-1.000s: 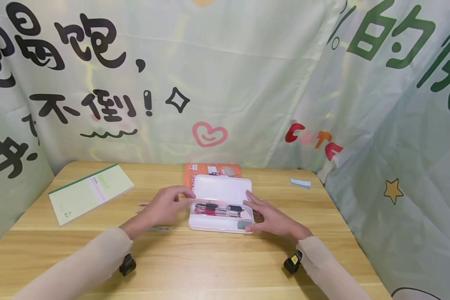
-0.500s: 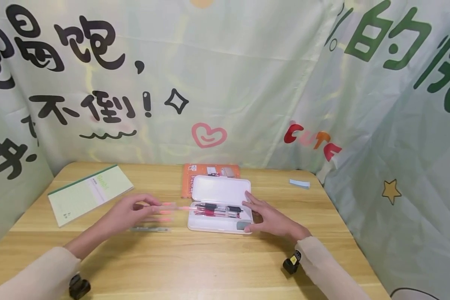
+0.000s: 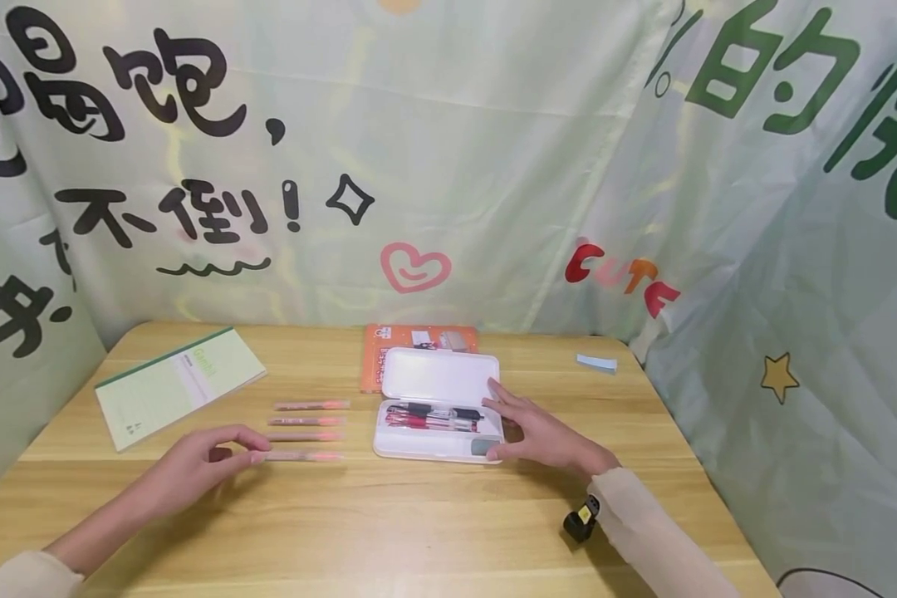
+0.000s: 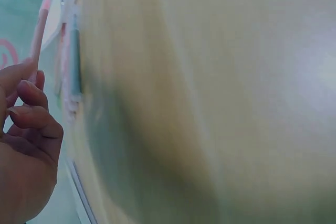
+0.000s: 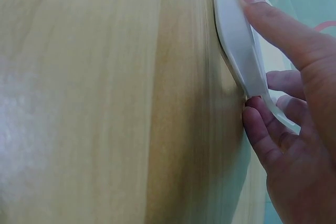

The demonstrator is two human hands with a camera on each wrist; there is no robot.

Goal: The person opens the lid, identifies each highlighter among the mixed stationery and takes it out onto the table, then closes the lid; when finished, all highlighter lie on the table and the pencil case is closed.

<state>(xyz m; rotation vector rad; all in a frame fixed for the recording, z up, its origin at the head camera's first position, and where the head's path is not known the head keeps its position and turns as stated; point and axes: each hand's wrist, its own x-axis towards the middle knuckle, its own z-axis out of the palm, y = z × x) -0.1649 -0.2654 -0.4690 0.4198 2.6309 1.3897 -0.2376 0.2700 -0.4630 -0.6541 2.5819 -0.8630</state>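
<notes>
My left hand (image 3: 194,465) pinches the end of a slim pink-tipped pen (image 3: 310,456) between thumb and fingertips. In the left wrist view this pen (image 4: 39,38) points up and away from the fingers, beside a grey pen (image 4: 76,64) on the table. Three similar pens (image 3: 314,422) lie in a row just beyond it in the head view. My right hand (image 3: 541,430) grips the right end of an open white pencil case (image 3: 419,448), thumb at the front wall and fingers by the raised lid (image 3: 441,374). Black and red pens (image 3: 433,417) and a grey block (image 3: 482,448) lie inside.
A pale green notepad (image 3: 179,390) lies at the back left of the wooden table (image 3: 419,531). Behind the case is an orange booklet (image 3: 374,357), partly covered by the lid. A small light-blue strip (image 3: 596,364) lies at the back right, before a printed curtain (image 3: 493,166).
My left hand has moved from the pencil case leftward and toward me, carrying the pink-tipped pen to the near side of the pen row. The right hand stays on the case.
</notes>
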